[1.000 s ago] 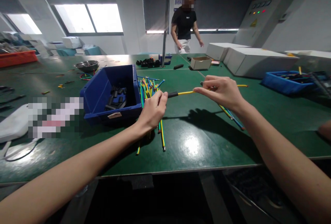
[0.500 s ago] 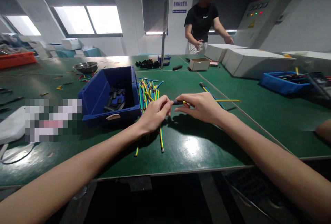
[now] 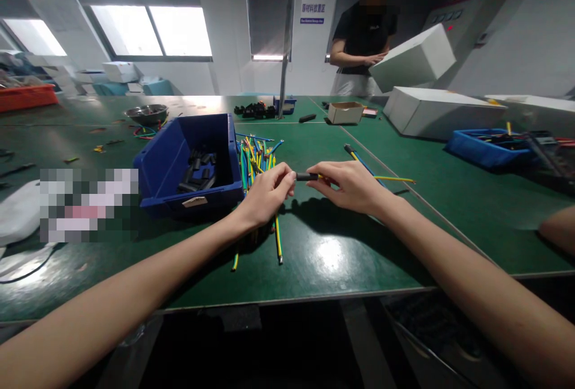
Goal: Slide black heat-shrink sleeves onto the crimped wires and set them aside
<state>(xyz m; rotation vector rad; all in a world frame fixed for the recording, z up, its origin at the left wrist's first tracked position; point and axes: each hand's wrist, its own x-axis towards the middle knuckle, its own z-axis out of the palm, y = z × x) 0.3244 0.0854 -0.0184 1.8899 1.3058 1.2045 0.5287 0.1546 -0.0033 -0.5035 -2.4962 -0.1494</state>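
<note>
A short black sleeve (image 3: pixel 306 177) spans the space between my two hands, level above the table. My left hand (image 3: pixel 269 190) pinches at its left end with thumb and forefinger. Thumb and fingers of my right hand (image 3: pixel 350 184) close round its other end, where a yellow-green wire (image 3: pixel 395 179) runs into it and trails out behind the hand. Under and beyond my left hand lies a loose bundle of yellow-green and blue wires (image 3: pixel 258 152) with metal ends. Close by, a blue bin (image 3: pixel 155 164) holds several black sleeves (image 3: pixel 197 170).
Blue wires with a black end (image 3: pixel 353 152) lie behind my right hand. A small carton (image 3: pixel 345 113), white boxes (image 3: pixel 431 111) and a blue tray (image 3: pixel 487 145) stand farther right. Across the table a person (image 3: pixel 366 36) holds a tilted white box (image 3: pixel 415 58). A metal bowl (image 3: pixel 148 114) sits left.
The person opposite has lifted a white box off the table. My hands keep hold of the sleeve and wire, with slightly more of the sleeve showing between them.
</note>
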